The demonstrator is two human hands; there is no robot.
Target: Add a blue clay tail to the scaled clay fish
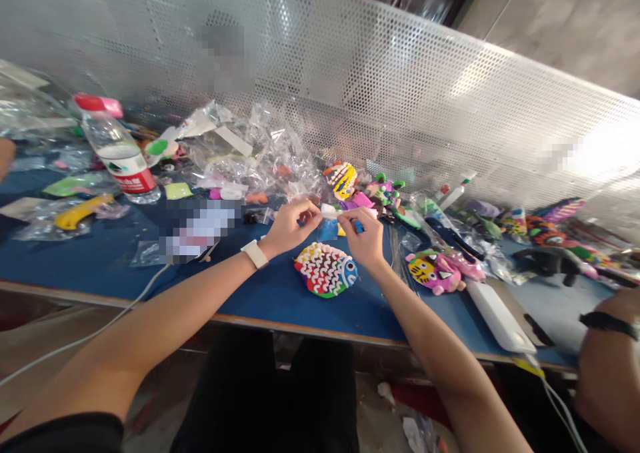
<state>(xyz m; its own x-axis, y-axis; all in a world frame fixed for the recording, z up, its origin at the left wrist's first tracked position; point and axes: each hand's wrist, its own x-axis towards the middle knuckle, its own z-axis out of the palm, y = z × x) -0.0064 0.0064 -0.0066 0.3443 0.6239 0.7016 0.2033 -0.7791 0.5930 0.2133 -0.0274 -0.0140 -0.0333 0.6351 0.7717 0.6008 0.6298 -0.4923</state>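
My left hand (295,225), with a white band on the wrist, is closed in a pinch at one end of a small piece of white modelling clay (328,210). At its other end the fingertips of my right hand (365,235) are pinched together on it. Below both hands a clay fish (326,270) lies flat on the blue table (260,293). It has white wavy scales on red, brown and yellow, a blue head and a round eye. Small blue and yellow bits show between and behind my hands, partly hidden by my fingers.
A water bottle (125,156) stands at the left by crumpled clear bags (265,146). Near my left forearm lies a phone (200,232) with a cable. Colourful clay figures (435,271), a white power bank (500,316) and another person's arm (610,353) are rightward. A perforated metal screen (320,73) rises behind.
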